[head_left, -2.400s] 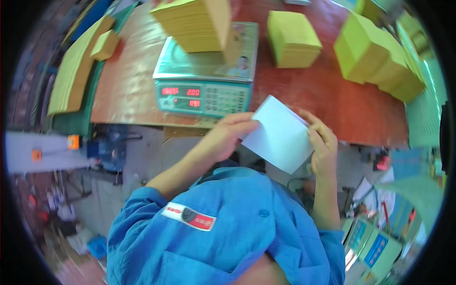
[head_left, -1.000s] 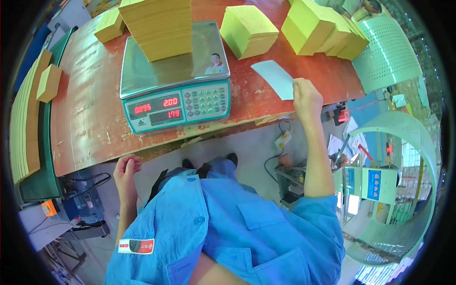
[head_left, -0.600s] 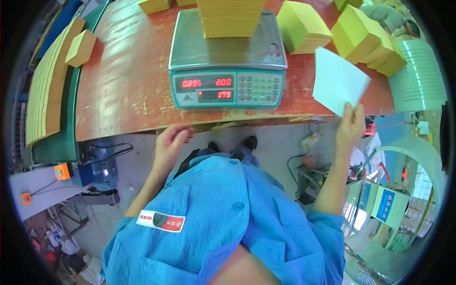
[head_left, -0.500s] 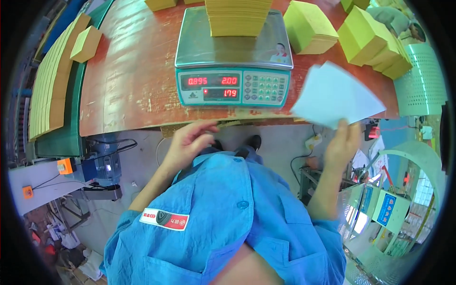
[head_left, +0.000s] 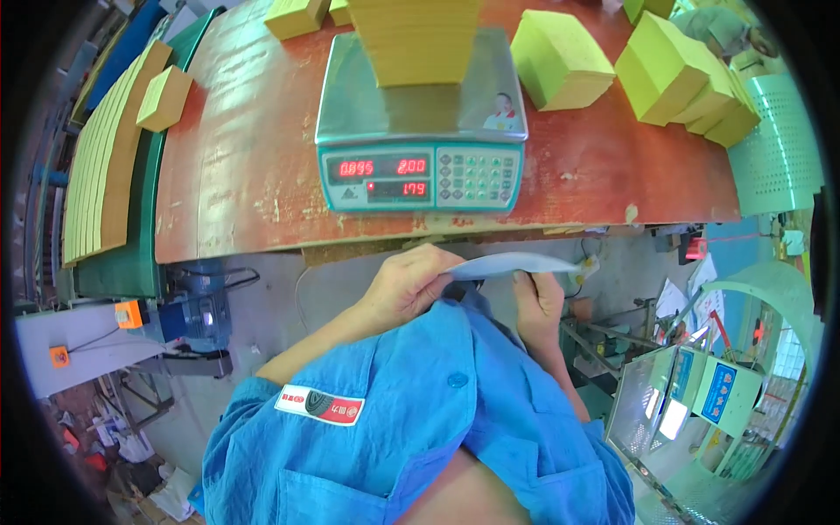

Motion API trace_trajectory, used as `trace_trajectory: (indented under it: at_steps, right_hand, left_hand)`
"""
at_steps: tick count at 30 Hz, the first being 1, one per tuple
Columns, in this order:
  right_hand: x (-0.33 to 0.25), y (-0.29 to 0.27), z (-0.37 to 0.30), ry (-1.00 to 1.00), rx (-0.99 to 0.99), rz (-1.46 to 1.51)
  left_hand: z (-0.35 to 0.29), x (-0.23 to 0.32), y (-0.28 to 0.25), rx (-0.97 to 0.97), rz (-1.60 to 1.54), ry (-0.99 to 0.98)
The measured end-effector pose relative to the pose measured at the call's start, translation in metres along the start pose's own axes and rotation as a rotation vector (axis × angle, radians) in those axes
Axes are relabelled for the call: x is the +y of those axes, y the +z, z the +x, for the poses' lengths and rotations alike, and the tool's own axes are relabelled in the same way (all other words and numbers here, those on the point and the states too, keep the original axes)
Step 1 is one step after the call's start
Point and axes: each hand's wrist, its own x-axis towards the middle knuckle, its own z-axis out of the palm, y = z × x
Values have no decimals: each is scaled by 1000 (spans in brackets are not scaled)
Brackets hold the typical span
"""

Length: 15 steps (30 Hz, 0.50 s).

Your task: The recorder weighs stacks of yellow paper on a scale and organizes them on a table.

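Fingers, left hand (head_left: 408, 285): pinching the white paper (head_left: 516, 263) by its left end; press lightly.
White paper: bowed between your hands, before the table (head_left: 604, 188); ease the bend against creasing.
Right hand (head_left: 540, 304): thumb at the paper's near edge, finger grip hidden; support evenly.

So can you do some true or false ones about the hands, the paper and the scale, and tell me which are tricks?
1. The left hand and the right hand both hold the white paper. True.
2. The digital scale stands on the reddish-brown table. True.
3. The scale's pan is bare. False: a stack of yellow sheets stands on it.
4. The scale's display glows red. True.
5. The white paper lies flat on the table. False: it is held up, bent into a curve, in front of the table's near edge.
6. The person's shirt is yellow. False: the shirt is blue.
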Motion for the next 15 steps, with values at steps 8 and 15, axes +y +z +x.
trace_trajectory:
  at_steps: [8, 15]
  right_hand:
    - [11, -80, 44, -218, 462, -121]
    - [88, -131, 93, -193, 631, -202]
  left_hand:
    - [33, 15, 19, 43, 73, -90]
    - [34, 3, 34, -28, 107, -157]
